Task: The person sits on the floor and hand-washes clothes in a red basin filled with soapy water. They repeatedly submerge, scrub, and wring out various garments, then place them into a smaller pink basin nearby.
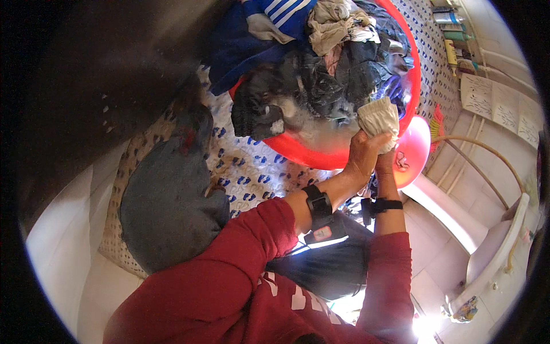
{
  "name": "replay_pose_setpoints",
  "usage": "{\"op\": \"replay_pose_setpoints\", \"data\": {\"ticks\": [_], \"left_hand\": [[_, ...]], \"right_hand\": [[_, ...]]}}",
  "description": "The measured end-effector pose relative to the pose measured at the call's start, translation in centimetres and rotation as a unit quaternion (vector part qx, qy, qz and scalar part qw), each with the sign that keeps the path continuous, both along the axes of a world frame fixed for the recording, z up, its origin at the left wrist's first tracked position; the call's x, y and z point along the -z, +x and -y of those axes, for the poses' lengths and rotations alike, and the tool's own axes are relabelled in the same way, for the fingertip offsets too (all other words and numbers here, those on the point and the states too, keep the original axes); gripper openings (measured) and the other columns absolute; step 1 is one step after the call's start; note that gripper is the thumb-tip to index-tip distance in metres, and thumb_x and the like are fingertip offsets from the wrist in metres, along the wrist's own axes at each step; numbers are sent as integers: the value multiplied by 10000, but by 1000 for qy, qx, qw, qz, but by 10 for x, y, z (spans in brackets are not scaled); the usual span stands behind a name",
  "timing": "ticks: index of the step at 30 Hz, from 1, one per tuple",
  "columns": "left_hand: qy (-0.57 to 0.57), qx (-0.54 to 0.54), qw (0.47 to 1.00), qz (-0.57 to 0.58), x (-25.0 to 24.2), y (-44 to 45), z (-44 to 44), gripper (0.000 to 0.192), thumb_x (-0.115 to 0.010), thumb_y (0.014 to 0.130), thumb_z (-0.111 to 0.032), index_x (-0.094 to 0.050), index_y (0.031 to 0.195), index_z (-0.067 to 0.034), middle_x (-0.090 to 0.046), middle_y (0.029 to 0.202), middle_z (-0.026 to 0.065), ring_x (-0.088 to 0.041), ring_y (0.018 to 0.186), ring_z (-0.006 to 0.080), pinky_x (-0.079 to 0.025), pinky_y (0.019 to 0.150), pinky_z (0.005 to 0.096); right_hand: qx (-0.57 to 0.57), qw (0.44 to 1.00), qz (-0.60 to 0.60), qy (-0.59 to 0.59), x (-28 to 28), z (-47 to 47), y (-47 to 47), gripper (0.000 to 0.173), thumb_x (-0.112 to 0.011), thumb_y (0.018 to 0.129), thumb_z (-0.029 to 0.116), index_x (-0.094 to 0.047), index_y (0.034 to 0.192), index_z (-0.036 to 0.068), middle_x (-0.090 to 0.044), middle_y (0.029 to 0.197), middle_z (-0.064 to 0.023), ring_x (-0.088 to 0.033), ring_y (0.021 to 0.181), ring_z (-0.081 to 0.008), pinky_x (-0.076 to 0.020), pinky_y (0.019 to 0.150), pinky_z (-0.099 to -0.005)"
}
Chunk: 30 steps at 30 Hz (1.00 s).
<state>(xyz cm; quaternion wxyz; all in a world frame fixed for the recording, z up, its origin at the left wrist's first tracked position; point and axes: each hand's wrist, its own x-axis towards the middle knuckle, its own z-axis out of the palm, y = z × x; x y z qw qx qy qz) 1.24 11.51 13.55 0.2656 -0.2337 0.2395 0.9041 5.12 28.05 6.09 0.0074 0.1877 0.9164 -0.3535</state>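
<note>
A bunched cream cloth (pixel 378 118) with a gathered edge is held above the near right side of a large red tub (pixel 318 157). My left hand (pixel 363 150) grips its lower part. My right hand (pixel 386 158) is at the cloth's underside, partly hidden by the cloth and my left hand. Murky water (pixel 322 139) shows inside the tub's near rim. Wet dark clothes (pixel 318 81) fill much of the tub, with a beige cloth (pixel 333 26) on top at the far side. A blue garment with white stripes (pixel 275 26) hangs over the tub's left rim.
A smaller pinkish-red plastic vessel (pixel 421 133) stands right of the tub. Grey fabric (pixel 172 206) lies at left on a footprint-patterned mat (pixel 253 172). Bottles and tubes (pixel 451 36) line the far right wall. A tan hose (pixel 485 144) curves near a white fixture (pixel 494 253).
</note>
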Motion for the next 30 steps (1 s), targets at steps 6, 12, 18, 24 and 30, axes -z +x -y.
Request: {"op": "replay_pose_setpoints", "data": {"ticks": [6,12,18,24,30], "left_hand": [[133,109,953,248,13,-9,12,670,-550,915,-577,-439,1375,-103,-440,1369,129,-535,1155,351,-481,890,513],[336,93,927,142,47,-24,16,496,-552,916,-521,-596,1137,-79,-643,1050,117,-652,926,265,-545,798,472],[90,15,976,200,67,-8,-8,253,-525,937,-293,-613,1031,-76,-642,961,96,-656,836,241,-561,729,428],[214,-24,954,208,78,-1,-3,244,-524,916,-259,-619,1018,-59,-637,934,86,-636,808,242,-530,682,365],[-306,267,914,15,61,-5,3,366,-511,824,-193,-614,1073,55,-660,1026,153,-625,820,236,-491,663,414]], "right_hand": [[197,949,-86,-231,-108,9,-37,528,-647,698,-93,-566,1213,-4,-642,1057,-109,-648,924,-199,-534,854,-317],[-101,987,-70,-108,-152,119,-6,547,-678,712,-41,-583,1247,27,-645,1083,-130,-640,1004,-251,-500,898,-340],[59,997,-37,41,-90,92,-52,306,-679,759,93,-645,1050,4,-635,999,-154,-622,902,-332,-501,819,-353],[-103,987,-95,74,-88,132,-23,280,-694,787,176,-604,1012,34,-575,942,-171,-591,916,-359,-485,801,-398],[-43,972,-40,227,-83,109,-45,252,-696,866,278,-588,948,65,-588,877,-188,-596,775,-346,-472,663,-441]]}}
